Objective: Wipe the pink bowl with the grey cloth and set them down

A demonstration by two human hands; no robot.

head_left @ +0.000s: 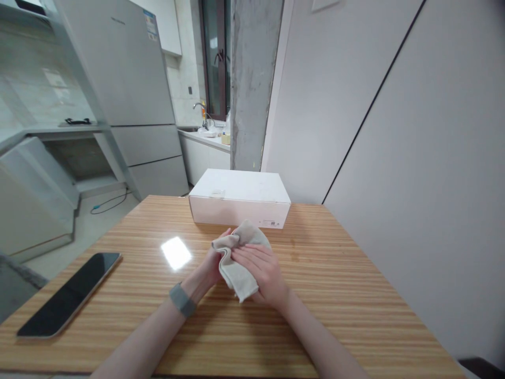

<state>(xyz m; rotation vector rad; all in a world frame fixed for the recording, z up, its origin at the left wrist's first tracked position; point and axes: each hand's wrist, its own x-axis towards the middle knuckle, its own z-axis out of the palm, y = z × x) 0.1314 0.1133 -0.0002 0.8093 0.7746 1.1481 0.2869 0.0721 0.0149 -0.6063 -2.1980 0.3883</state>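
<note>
A beige cloth (240, 276) is bunched and draped between my two hands, above the middle of the wooden table. My right hand (266, 271) presses on it from the right, fingers together and laid across the fabric. On the other side, my left hand (214, 263) is curled under the cloth's left edge, with a grey band (182, 300) round the wrist. The cloth covers most of the left fingers and whatever they may hold; only a thin edge shows near the fingertips.
A white closed box (240, 210) sits at the back of the wooden table (335, 305). A dark-screened phone (71, 295) lies at the left. A white wall (414, 184) runs along the right side. Beyond the table stand a fridge (130, 79) and a sink counter (205, 150).
</note>
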